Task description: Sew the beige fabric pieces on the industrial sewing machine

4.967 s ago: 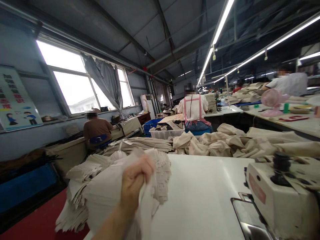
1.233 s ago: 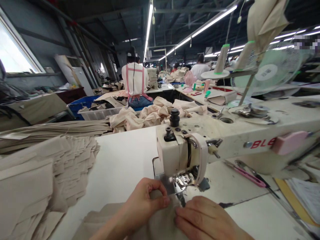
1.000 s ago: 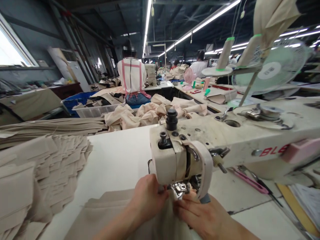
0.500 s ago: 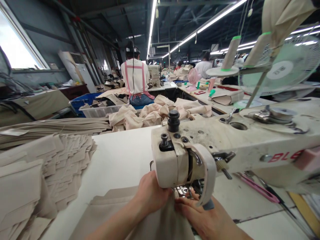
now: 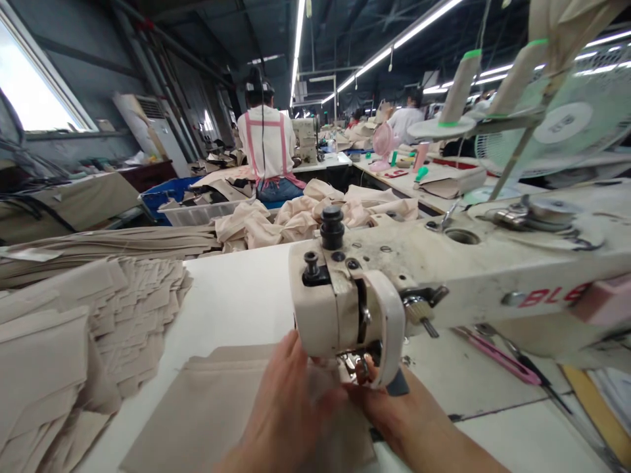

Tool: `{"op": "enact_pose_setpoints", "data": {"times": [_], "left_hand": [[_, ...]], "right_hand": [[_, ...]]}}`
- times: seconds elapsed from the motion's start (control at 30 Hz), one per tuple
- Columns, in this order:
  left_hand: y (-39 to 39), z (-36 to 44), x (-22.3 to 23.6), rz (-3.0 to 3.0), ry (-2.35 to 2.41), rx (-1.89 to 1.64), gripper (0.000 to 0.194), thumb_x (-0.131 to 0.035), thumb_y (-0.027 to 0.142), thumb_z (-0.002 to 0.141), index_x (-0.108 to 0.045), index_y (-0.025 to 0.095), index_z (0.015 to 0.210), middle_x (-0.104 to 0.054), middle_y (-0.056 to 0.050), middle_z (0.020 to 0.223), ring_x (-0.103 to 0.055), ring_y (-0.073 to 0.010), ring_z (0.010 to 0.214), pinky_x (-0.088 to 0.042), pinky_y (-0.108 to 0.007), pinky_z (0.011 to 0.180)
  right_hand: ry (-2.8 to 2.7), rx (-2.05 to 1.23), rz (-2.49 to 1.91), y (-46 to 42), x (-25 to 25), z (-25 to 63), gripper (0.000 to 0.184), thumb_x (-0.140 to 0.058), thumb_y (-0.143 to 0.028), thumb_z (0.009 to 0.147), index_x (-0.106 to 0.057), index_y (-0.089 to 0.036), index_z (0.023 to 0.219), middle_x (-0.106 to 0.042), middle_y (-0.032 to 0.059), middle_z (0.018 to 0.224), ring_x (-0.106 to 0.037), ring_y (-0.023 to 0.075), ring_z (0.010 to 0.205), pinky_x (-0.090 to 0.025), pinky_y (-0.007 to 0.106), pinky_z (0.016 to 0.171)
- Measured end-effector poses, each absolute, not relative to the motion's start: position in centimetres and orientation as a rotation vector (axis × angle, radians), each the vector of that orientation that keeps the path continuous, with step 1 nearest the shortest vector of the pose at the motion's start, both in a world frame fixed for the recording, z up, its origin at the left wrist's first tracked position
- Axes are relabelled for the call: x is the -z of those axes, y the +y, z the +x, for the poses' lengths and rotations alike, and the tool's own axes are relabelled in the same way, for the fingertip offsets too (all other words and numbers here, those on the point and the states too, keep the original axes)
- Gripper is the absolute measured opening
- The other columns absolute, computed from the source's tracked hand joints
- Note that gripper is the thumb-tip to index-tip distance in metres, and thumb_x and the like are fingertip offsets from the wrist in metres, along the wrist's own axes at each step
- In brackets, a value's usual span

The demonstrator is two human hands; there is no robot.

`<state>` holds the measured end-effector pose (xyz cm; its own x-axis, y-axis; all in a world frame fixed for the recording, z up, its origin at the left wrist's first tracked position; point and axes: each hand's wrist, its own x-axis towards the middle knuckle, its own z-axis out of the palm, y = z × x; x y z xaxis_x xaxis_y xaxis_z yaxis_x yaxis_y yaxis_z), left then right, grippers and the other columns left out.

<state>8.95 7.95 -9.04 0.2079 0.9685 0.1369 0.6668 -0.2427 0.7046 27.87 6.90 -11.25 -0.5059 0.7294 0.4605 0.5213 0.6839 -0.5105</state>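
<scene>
A cream sewing machine (image 5: 374,289) stands on the white table (image 5: 236,302). A beige fabric piece (image 5: 211,407) lies flat in front of its head. My left hand (image 5: 290,414) rests flat on the fabric, fingers spread, just left of the presser foot (image 5: 357,364). My right hand (image 5: 394,414) lies on the fabric right under the machine head, its fingertips at the presser foot and partly hidden by the head.
A stack of cut beige pieces (image 5: 83,328) fills the table's left. Crumpled beige cloth (image 5: 305,213) lies beyond the table. Pink scissors (image 5: 497,355) lie behind the machine arm. Thread cones (image 5: 461,85) and a fan (image 5: 566,125) stand at right. A person in a pink apron (image 5: 269,151) sits ahead.
My left hand has opened from a pinch on the fabric edge to lie flat on it. The fabric now lies spread flat under the presser foot. The view has shifted slightly.
</scene>
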Motion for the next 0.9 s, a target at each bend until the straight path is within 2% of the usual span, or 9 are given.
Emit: {"op": "enact_pose_setpoints", "data": {"times": [0.07, 0.17, 0.23, 0.27, 0.37, 0.5, 0.57, 0.7, 0.9], "left_hand": [[5.6, 8.7, 10.2, 1.927, 1.437, -0.684, 0.043, -0.079, 0.022, 0.052, -0.053, 0.018, 0.086, -0.057, -0.003, 0.085, -0.052, -0.0192, 0.074, -0.044, -0.029, 0.067], [3.5, 8.6, 11.4, 1.856, 1.363, -0.698, 0.037, -0.078, 0.018, 0.053, -0.051, 0.018, 0.079, -0.053, 0.000, 0.078, -0.048, -0.0164, 0.070, -0.040, -0.027, 0.066], [3.2, 8.6, 11.5, 1.806, 1.373, -0.739, 0.030, -0.074, 0.012, 0.057, -0.054, 0.018, 0.078, -0.052, 0.001, 0.076, -0.047, -0.0156, 0.070, -0.040, -0.026, 0.067], [3.3, 8.6, 11.3, 1.792, 1.372, -0.746, 0.030, -0.074, 0.010, 0.056, -0.055, 0.018, 0.079, -0.052, 0.001, 0.075, -0.046, -0.0150, 0.069, -0.040, -0.026, 0.067], [3.7, 8.3, 10.8, 1.819, 1.308, -0.746, 0.034, -0.074, 0.003, 0.056, -0.059, 0.018, 0.082, -0.054, 0.003, 0.074, -0.048, -0.0140, 0.069, -0.040, -0.024, 0.066], [3.4, 8.1, 11.1, 2.002, 1.168, -0.907, 0.012, -0.059, 0.008, 0.082, -0.059, 0.019, 0.085, -0.058, 0.001, 0.076, -0.054, -0.0129, 0.070, -0.042, -0.022, 0.063], [2.9, 8.3, 11.5, 2.226, 1.087, -1.072, 0.013, -0.049, 0.009, 0.091, -0.059, 0.017, 0.089, -0.060, -0.003, 0.080, -0.055, -0.0143, 0.073, -0.045, -0.023, 0.066], [2.7, 9.1, 11.6, 2.739, 0.858, -1.310, 0.015, -0.045, 0.011, 0.096, -0.061, 0.010, 0.095, -0.062, -0.007, 0.077, -0.054, -0.0157, 0.070, -0.050, -0.025, 0.064], [2.7, 9.4, 10.6, 2.889, 0.880, -1.290, 0.024, -0.040, 0.015, 0.099, -0.062, 0.010, 0.091, -0.065, -0.005, 0.072, -0.059, -0.0143, 0.065, -0.052, -0.023, 0.063]], "right_hand": [[-2.179, -0.593, -1.008, 6.0, 11.2, 28.1, 0.027, -0.040, -0.023, 0.098, -0.067, -0.023, 0.101, -0.069, 0.0041, 0.093, -0.065, 0.0187, 0.086, -0.053, 0.028, 0.077], [-1.649, -1.375, -1.097, 3.9, 11.6, 28.2, 0.028, -0.047, -0.041, 0.097, -0.061, -0.024, 0.113, -0.065, 0.0008, 0.077, -0.065, 0.0164, 0.072, -0.055, 0.027, 0.067], [-1.145, -1.770, -1.090, 2.7, 12.1, 27.8, 0.043, -0.063, -0.053, 0.085, -0.056, -0.022, 0.115, -0.066, -0.0002, 0.078, -0.066, 0.0160, 0.071, -0.055, 0.026, 0.066], [-0.998, -1.832, -1.080, 2.2, 12.3, 27.6, 0.054, -0.072, -0.055, 0.078, -0.054, -0.021, 0.115, -0.067, 0.0006, 0.081, -0.067, 0.0167, 0.073, -0.055, 0.026, 0.067], [-0.894, -1.784, -1.105, 1.7, 12.7, 26.8, 0.069, -0.083, -0.049, 0.066, -0.053, -0.016, 0.118, -0.070, 0.0021, 0.079, -0.068, 0.0180, 0.072, -0.056, 0.027, 0.068], [-0.868, -1.711, -1.119, 2.0, 12.8, 26.1, 0.064, -0.082, -0.031, 0.064, -0.056, -0.015, 0.121, -0.064, -0.0056, 0.062, -0.064, 0.0138, 0.058, -0.054, 0.025, 0.061], [-0.870, -1.806, -1.130, 2.1, 12.5, 26.0, 0.057, -0.081, -0.027, 0.062, -0.063, -0.016, 0.115, -0.066, -0.0044, 0.064, -0.065, 0.0133, 0.059, -0.054, 0.024, 0.062], [-0.908, -1.965, -1.182, 1.9, 11.6, 25.9, 0.027, -0.077, -0.034, 0.067, -0.075, -0.014, 0.085, -0.070, 0.0019, 0.069, -0.067, 0.0142, 0.065, -0.053, 0.021, 0.065], [-0.923, -1.942, -1.207, 1.4, 11.3, 25.9, 0.026, -0.078, -0.041, 0.069, -0.077, -0.016, 0.078, -0.068, 0.0003, 0.064, -0.063, 0.0113, 0.062, -0.051, 0.018, 0.065]]}}
